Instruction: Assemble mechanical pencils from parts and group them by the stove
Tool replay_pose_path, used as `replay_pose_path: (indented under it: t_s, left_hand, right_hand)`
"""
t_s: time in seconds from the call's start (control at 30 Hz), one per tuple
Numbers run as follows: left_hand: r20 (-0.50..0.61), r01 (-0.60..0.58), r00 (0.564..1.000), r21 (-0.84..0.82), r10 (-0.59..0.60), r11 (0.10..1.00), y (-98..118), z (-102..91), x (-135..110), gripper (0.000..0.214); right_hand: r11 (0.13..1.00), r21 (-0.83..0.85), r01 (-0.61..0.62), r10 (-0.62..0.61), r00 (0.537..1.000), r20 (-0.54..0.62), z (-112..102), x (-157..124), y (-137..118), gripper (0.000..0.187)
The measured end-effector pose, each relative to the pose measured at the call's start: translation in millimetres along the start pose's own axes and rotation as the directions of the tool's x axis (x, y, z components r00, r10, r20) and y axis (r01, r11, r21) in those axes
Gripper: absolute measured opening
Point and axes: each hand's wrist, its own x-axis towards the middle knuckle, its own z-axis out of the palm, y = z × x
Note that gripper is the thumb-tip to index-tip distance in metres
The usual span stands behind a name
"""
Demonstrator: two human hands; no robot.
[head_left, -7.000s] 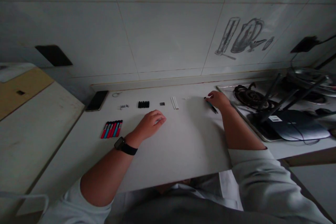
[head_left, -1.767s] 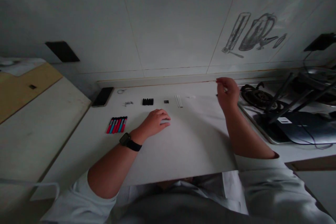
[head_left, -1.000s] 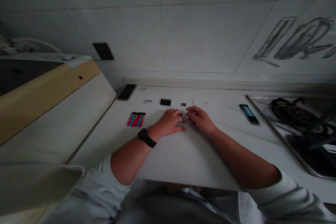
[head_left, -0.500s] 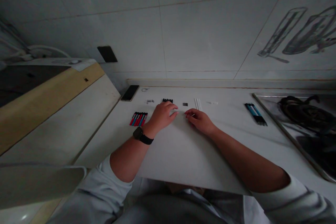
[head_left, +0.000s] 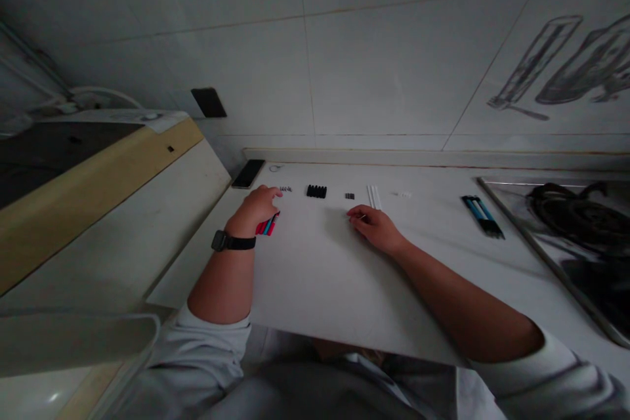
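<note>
Several tubes [head_left: 268, 226] near the left edge of the surface [head_left: 315, 282] lie partly behind the left hand [head_left: 252, 210], fingers parted; the right hand [head_left: 378, 230] pinches a white part [head_left: 363, 216].

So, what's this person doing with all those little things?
A person is handling small parts laid out on a white counter. Their left hand is over the flat row of red and blue tubes, fingertips by the small silver coiled pieces; I can't tell if it touches them. The right hand, beside the thin white sticks, seems to pinch something tiny and pale. Farther right lie blue-and-black pens.
</note>
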Motion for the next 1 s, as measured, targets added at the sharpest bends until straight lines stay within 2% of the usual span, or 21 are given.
replay_pose_path:
  t_s: [0.13,0.3,0.43,0.5,0.6,0.7,0.8,0.9,0.93,1.0]
  left_hand:
    - [0.022,0.011,1.0,0.006,-0.011,1.0,10.6,0.0,-3.3,0.054]
    - [-0.05,-0.008,0.999,0.04,0.01,0.999,13.3,-6.3,-4.7,0.049]
    - [0.021,0.094,0.995,0.15,-0.099,0.984,9.7,-9.0,-6.0,0.06]
    - [0.04,0.088,0.995,0.145,-0.095,0.986,11.9,-9.3,-7.0,0.064]
    - [-0.016,0.007,1.0,0.071,-0.005,0.997,17.9,-10.9,-8.9,0.057]
    - [-0.038,0.024,0.999,0.082,-0.021,0.996,21.4,-14.1,-11.1,0.046]
    - [0.057,0.066,0.996,0.15,-0.075,0.987,22.9,-16.6,-13.0,0.038]
    - [0.164,0.05,0.983,0.162,-0.077,0.985,28.1,-15.3,-14.5,0.034]
    - [0.184,0.025,0.982,0.15,-0.053,0.988,31.5,-13.5,-15.1,0.031]
    - [0.187,-0.084,0.98,0.092,0.066,0.992,41.1,-7.5,-16.6,0.022]
  right_hand:
    - [1.0,-0.016,0.016,-0.016,1.0,-0.005,-0.1,0.2,1.2,0.024]
    - [0.999,-0.045,0.023,-0.023,1.0,-0.01,-0.4,0.3,1.1,0.024]
    - [0.999,-0.042,0.022,-0.022,1.0,-0.006,-0.2,0.1,1.5,0.025]
    - [0.999,-0.036,0.023,-0.023,1.0,-0.006,0.0,0.0,2.0,0.025]
    - [1.0,-0.021,0.018,-0.018,1.0,-0.003,-0.1,-0.2,1.9,0.026]
    - [0.999,-0.027,0.02,-0.019,1.0,0.007,-1.0,-0.5,0.6,0.026]
    - [0.999,-0.041,0.027,-0.026,1.0,0.009,-1.9,-1.0,-0.7,0.026]
    - [0.999,-0.043,0.026,-0.026,1.0,0.004,-1.8,-1.3,-0.5,0.024]
    - [0.999,-0.044,0.026,-0.025,1.0,0.004,-1.5,-1.3,-0.1,0.024]
    - [0.999,-0.042,0.027,-0.027,1.0,0.005,-0.7,-1.0,1.0,0.024]
